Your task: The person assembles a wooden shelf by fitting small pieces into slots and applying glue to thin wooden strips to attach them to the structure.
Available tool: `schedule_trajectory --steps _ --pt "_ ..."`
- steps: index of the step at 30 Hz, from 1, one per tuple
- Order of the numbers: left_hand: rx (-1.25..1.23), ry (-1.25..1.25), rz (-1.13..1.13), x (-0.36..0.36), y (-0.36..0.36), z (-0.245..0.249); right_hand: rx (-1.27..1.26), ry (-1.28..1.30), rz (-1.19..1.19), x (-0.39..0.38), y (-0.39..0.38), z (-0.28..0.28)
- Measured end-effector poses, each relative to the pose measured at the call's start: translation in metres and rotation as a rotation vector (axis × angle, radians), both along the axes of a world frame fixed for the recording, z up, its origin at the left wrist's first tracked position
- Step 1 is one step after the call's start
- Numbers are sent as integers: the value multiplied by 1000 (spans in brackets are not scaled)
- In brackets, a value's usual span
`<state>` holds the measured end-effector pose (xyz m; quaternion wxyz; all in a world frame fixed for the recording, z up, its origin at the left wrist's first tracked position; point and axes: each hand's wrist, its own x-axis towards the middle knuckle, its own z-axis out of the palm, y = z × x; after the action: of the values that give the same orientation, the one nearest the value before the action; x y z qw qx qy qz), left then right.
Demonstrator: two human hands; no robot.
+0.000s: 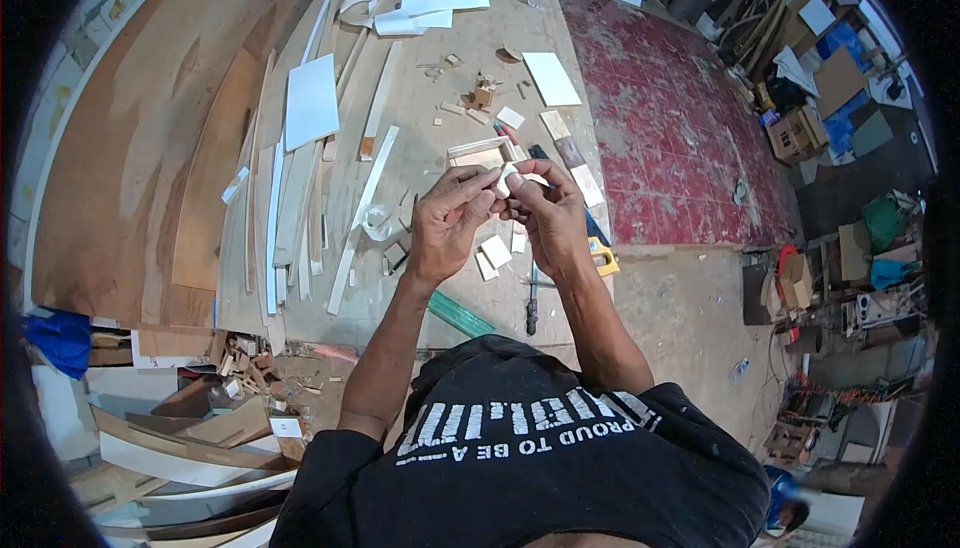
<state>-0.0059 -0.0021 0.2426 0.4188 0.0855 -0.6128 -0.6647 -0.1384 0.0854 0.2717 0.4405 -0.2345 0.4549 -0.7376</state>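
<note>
Over the worktable, both hands meet around a small pale wooden piece. My left hand pinches it from the left with thumb and fingers. On the right side, my right hand presses its thumb on the piece, its fingers curled behind. Behind the hands lies a light wooden frame-like piece, partly hidden by them. Small pale blocks rest on the table just below the hands. A dark-handled tool lies near the front edge, and a saw with a yellow handle is beside my right wrist.
Long wooden strips and a white panel lie on the left of the table. Small offcuts and a white rectangle are farther back. A red surface adjoins on the right. Another person shows at the lower right.
</note>
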Motion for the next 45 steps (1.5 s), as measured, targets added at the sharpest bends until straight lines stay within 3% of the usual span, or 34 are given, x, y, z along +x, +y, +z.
schedule_trajectory --steps 8,14,17,19,21,23,25,27,28,31,32,35,39,40,45 --pt "37 -103 -68 -29 19 -7 69 -118 -156 -17 25 -10" --pt "38 -221 -115 -94 42 -50 82 -136 -185 -81 65 -55" --pt "96 -277 -42 -142 61 -93 227 88 -232 -135 83 -103" --pt "-135 -523 43 -174 65 -137 302 159 -227 -183 91 -150" --pt "-131 -602 85 -211 64 -184 366 236 -226 -239 91 -205" --pt "-428 -743 281 -252 55 -221 443 464 -135 -298 76 -254" --pt "-381 -851 286 -296 36 -223 469 654 -109 -340 44 -263" --pt "-672 -1031 348 -335 18 -233 467 994 -93 -373 5 -272" --pt "-759 -1172 263 -353 8 -246 362 1035 -91 -389 -18 -283" --pt "-868 -1173 258 -380 -7 -275 379 1245 76 -423 -74 -309" --pt "-863 -1294 136 -386 -11 -283 247 1268 91 -428 -88 -317" --pt "-851 -1244 191 -394 -12 -296 198 1283 285 -438 -105 -341" --pt "-778 -1201 194 -396 -13 -300 166 1341 318 -441 -111 -339" --pt "-775 -1221 186 -396 -13 -303 167 1464 349 -446 -121 -345" --pt "-800 -1232 252 -397 -12 -301 134 1378 407 -456 -126 -329"
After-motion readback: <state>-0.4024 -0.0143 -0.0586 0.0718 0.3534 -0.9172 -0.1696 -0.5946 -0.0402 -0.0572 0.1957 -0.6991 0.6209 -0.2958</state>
